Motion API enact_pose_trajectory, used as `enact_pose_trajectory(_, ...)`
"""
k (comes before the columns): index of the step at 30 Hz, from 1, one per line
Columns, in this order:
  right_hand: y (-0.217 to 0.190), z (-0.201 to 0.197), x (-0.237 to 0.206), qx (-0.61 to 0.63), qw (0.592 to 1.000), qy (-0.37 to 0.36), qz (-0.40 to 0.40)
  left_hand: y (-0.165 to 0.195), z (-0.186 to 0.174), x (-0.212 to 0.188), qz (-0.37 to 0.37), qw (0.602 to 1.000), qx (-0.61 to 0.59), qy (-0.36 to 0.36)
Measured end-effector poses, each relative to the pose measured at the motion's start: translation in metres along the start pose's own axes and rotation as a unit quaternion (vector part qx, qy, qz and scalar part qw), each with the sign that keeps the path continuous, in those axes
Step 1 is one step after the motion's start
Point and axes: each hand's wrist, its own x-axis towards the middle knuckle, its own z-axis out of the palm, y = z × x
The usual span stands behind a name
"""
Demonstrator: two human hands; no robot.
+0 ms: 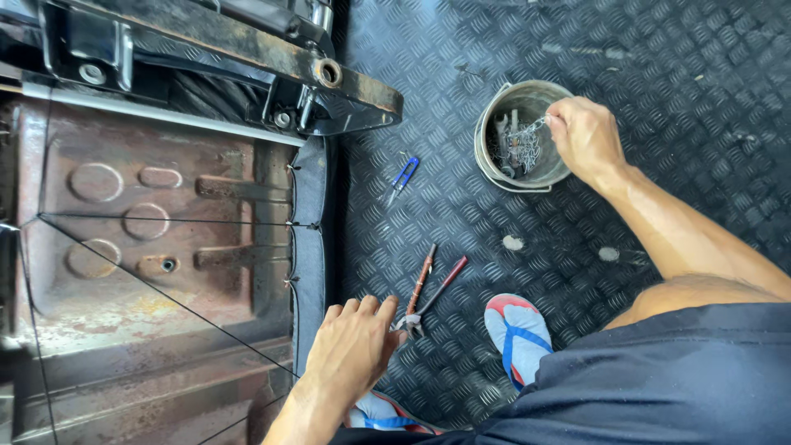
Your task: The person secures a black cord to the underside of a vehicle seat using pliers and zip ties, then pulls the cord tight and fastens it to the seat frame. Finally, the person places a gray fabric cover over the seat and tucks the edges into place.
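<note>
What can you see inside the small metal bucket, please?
Inside the metal bucket lies a tangle of wire clips the right hand pinches, plus metal tools; the bottom beneath is covered.

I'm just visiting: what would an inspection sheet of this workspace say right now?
Surface: black diamond-pattern floor mat, a few pale spots.
Job's things: small metal bucket holding wire clips; red-handled pliers on the mat.
Clutter: blue-handled snips lying apart from the bucket.
Hands: right hand pinches clips over the bucket; left hand rests by the pliers' jaws.
Cables: thin black cords stretched across the rusty seat frame.
Surroundings: blue-strapped sandal, dark shorts.
</note>
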Motion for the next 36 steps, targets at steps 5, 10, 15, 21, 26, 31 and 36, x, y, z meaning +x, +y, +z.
enact_pose_trajectory(5,-0.016,-0.009,-0.016,-0.025,0.998,0.027,-0.046,-0.011,0.002,-0.007,0.005,1.000,-0.010,0.025)
enact_pose_trajectory(10,-0.013,0.005,-0.003,0.038,0.995,0.033,0.081,-0.020,0.008,-0.011,-0.010,0.999,-0.008,0.038)
enact_pose_trajectory(15,-0.001,0.031,0.014,0.150,0.965,-0.002,0.213,-0.020,0.018,-0.015,-0.021,0.999,-0.007,0.028)
enact_pose_trajectory(21,0.003,0.042,0.022,0.020,0.994,-0.078,0.075,-0.013,0.018,-0.018,-0.014,0.999,-0.012,0.047)
enact_pose_trajectory(26,0.004,0.034,0.030,0.149,0.960,-0.060,0.228,-0.007,0.011,-0.020,-0.032,0.999,-0.013,0.023)
enact_pose_trajectory(31,-0.004,0.032,0.032,0.079,0.954,-0.194,0.215,-0.004,0.011,-0.021,-0.032,0.999,-0.014,0.029)
enact_pose_trajectory(36,-0.008,0.036,0.033,0.418,0.831,-0.134,0.343,-0.004,0.014,-0.022,-0.026,0.999,-0.007,0.033)
